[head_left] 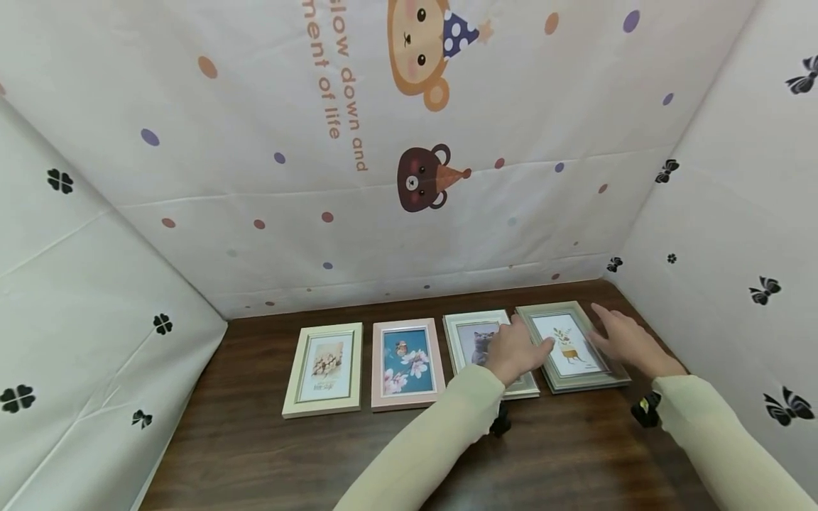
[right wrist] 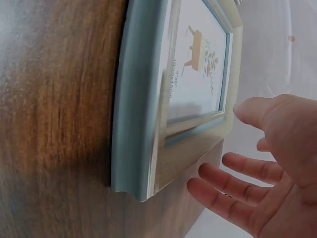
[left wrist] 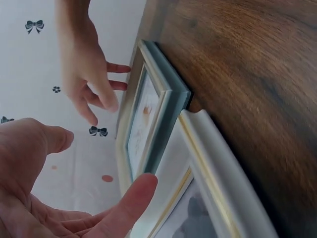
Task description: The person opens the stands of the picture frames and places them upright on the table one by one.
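Note:
A grey-green picture frame [head_left: 569, 345] with a plant-pot print lies flat at the right end of a row. My right hand [head_left: 629, 343] hovers by its right edge, fingers spread; in the right wrist view the hand [right wrist: 282, 163] stays apart from the frame [right wrist: 195, 64]. Above the white picture frame [head_left: 476, 338] with a grey cat, my left hand [head_left: 516, 350] reaches towards the grey-green one, thumb out. Nothing is held in the left hand [left wrist: 54, 198] in its wrist view. It hides part of the cat print.
Further left lie a pink picture frame [head_left: 409, 363] with a bird and blossoms and a cream picture frame [head_left: 324, 369]. All rest on a dark brown wooden table [head_left: 255, 454]. Patterned white cloth walls [head_left: 358, 241] stand behind and at both sides.

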{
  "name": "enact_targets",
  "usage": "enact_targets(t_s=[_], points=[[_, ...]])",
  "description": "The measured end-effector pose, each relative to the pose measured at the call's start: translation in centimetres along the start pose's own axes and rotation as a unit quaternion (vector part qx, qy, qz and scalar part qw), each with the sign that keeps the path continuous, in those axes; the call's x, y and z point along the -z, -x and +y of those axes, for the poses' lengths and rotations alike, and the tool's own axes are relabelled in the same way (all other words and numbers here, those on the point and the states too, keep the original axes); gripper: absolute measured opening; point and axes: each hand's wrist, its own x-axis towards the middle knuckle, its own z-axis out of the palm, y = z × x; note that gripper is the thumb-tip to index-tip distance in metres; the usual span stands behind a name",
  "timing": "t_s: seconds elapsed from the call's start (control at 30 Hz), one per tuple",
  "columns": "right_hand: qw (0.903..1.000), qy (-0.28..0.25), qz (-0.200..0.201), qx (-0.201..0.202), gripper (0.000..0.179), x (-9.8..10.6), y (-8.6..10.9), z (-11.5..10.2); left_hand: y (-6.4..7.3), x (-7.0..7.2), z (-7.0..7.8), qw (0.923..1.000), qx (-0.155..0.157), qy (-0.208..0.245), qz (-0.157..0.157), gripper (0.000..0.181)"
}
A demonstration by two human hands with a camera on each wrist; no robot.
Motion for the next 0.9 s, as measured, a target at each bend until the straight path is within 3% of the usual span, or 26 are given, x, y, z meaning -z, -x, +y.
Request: enact_targets(t_s=[0.33, 0.5, 0.6, 0.9], points=[[0.9992, 0.000, -0.032, -0.024, 0.065, 0.0, -0.2, 0.0, -0.8, -1.7, 0.3, 0.9980, 0.032, 0.054, 0.009, 0.063], [0.9974, -0.005, -0.050, -0.051, 0.062, -0.2, -0.1, 0.2, -1.0, -2.2, 0.7, 0.9908, 0.056, 0.123, -0.015, 0.034], [0.9964, -0.009, -0.059, -0.060, 0.059, -0.3, -0.2, 0.2, -1.0, -2.5, 0.7, 0.9851, 0.071, 0.155, -0.021, 0.033], [0.9963, -0.006, -0.065, -0.056, 0.049, 0.0, -0.2, 0.3, -1.4, -3.0, 1.0, 0.9737, 0.115, 0.191, -0.048, 0.028]])
